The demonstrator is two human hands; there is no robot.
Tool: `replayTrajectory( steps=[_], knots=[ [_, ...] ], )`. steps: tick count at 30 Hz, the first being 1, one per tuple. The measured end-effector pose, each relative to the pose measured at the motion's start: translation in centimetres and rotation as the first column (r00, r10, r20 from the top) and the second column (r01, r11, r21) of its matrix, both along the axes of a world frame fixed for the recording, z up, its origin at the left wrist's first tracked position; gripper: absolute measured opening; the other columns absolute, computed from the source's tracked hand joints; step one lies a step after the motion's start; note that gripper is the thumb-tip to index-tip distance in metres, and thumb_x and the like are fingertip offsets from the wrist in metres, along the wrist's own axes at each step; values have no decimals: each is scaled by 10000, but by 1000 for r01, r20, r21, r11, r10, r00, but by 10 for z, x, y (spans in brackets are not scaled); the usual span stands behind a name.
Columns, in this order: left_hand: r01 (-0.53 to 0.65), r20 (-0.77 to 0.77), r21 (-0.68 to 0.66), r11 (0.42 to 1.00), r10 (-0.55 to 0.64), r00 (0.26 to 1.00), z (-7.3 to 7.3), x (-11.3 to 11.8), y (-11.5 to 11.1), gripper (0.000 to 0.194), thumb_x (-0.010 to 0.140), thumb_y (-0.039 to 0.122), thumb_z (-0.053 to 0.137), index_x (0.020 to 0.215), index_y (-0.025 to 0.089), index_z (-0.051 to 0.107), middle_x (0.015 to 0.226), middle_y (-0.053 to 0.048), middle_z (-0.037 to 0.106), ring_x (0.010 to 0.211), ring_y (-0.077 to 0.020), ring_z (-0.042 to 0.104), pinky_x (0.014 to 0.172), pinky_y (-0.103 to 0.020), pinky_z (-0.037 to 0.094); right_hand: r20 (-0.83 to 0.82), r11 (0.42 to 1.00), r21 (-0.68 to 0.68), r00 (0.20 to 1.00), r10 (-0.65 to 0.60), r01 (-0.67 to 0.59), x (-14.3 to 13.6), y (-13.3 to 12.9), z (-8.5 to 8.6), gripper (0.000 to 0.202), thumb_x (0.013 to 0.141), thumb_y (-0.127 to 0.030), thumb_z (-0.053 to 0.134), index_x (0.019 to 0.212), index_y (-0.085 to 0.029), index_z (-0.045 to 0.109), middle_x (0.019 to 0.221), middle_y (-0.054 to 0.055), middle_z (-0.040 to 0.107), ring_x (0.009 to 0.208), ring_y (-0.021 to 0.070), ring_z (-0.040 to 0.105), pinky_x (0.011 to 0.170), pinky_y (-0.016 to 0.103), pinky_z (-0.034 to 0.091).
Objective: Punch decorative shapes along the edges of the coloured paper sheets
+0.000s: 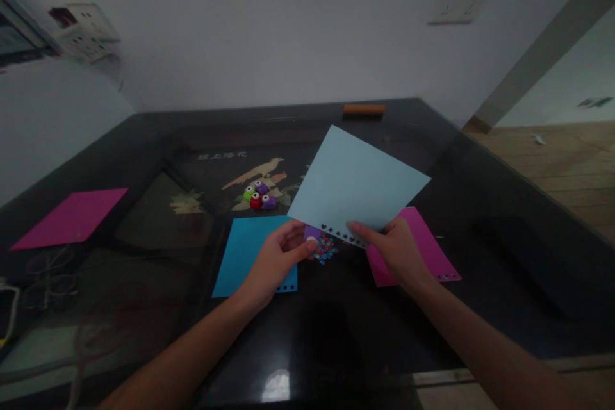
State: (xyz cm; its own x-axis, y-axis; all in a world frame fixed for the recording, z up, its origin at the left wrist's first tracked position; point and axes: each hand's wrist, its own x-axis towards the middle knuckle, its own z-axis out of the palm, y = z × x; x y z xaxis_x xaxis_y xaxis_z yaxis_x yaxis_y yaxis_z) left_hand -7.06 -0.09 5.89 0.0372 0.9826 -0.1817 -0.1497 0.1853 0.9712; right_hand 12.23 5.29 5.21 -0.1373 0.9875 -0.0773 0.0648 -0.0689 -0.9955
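Observation:
My right hand point(396, 243) pinches a pale blue sheet of paper point(358, 182) by its lower edge, which has a row of small punched shapes. Gripped in my left hand point(276, 259) is a small purple craft punch point(312, 232) with a white button under the thumb, set at the sheet's lower left corner. Below lies a little pile of red and blue punched-out bits point(327, 248). A bright blue sheet point(240, 250) with holes along its bottom edge is partly under my left hand. Beneath my right hand rests a pink sheet point(427, 246), also punched along its edge.
Several green, red and purple punches point(259, 195) sit together on the dark glossy table point(336, 339). Another pink sheet point(72, 218) lies at the far left. An orange-brown stick-like object point(364, 109) is by the wall, which carries sockets point(459, 5).

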Motion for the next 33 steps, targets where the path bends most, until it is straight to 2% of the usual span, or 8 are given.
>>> replayTrajectory(
  steps=[6, 11, 18, 27, 33],
  knots=[
    [-10, 16, -14, 1000, 10, 1000, -1, 1, -1, 304, 704, 301, 692, 973, 182, 614, 1001, -67, 677, 873, -201, 635, 725, -292, 481, 61, 1000, 26, 998, -13, 11, 1, 1, -2, 289, 630, -367, 727, 837, -167, 693, 900, 90, 709, 818, 258, 661, 762, 424, 520],
    [7, 39, 1, 1000, -7, 999, -2, 1, -1, 314, 707, 302, 694, 984, 185, 606, 1003, -55, 677, 889, -189, 631, 753, -280, 478, 9, 999, 52, 1000, -13, 13, 1, 0, -4, 304, 636, -366, 727, 868, -173, 689, 940, 83, 703, 855, 255, 654, 784, 414, 513],
    [-1, 16, -1, 1000, 1, 1000, 0, 1, -1, 316, 700, 300, 695, 978, 179, 605, 1011, -60, 671, 883, -195, 628, 752, -296, 472, 50, 999, 45, 998, -24, 22, 1, 0, -3, 308, 632, -385, 724, 843, -163, 702, 888, 86, 710, 808, 251, 657, 747, 405, 516],
    [-75, -63, -23, 997, 73, 995, -1, 2, 0, 322, 662, 319, 710, 933, 160, 638, 844, -58, 682, 735, -188, 614, 612, -270, 432, 130, 993, 122, 991, -20, 4, 0, -3, 3, 234, 638, -391, 707, 736, -178, 698, 802, 59, 714, 766, 238, 656, 701, 380, 523],
    [-104, -59, -37, 994, 102, 993, -8, 1, 2, 296, 655, 345, 709, 864, 140, 664, 763, -47, 664, 629, -146, 555, 613, -265, 415, 144, 986, 163, 990, 2, -26, -1, -3, 2, 214, 641, -366, 707, 756, -185, 700, 801, 56, 715, 758, 233, 658, 696, 375, 525]
  ],
)
